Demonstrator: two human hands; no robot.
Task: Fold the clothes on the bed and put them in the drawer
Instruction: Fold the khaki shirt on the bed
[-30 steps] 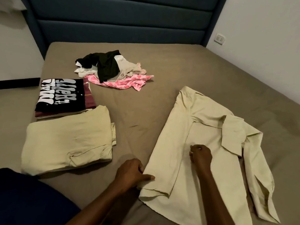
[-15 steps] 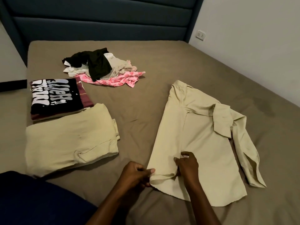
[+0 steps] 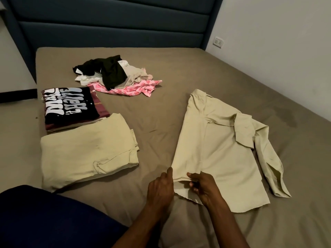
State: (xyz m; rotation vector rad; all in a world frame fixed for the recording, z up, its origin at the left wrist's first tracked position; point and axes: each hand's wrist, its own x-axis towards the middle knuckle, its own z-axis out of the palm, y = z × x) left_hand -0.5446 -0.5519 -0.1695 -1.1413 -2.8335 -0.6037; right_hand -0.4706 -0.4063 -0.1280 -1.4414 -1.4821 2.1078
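Step in hand: folding the beige shirt point(image 3: 227, 158) — it lies flat on the bed point(image 3: 161, 122), left side already turned in, right sleeve loose. Left hand point(image 3: 160, 189) and right hand point(image 3: 203, 187) both pinch the folded panel's lower edge, fingers curled on the cloth. Next, I'd say: square that edge, then bring the right sleeve across. Folded beige garment point(image 3: 86, 154) and printed black tee point(image 3: 69, 102) sit left; unfolded pile point(image 3: 116, 76) waits near the headboard. Drawer not in view.
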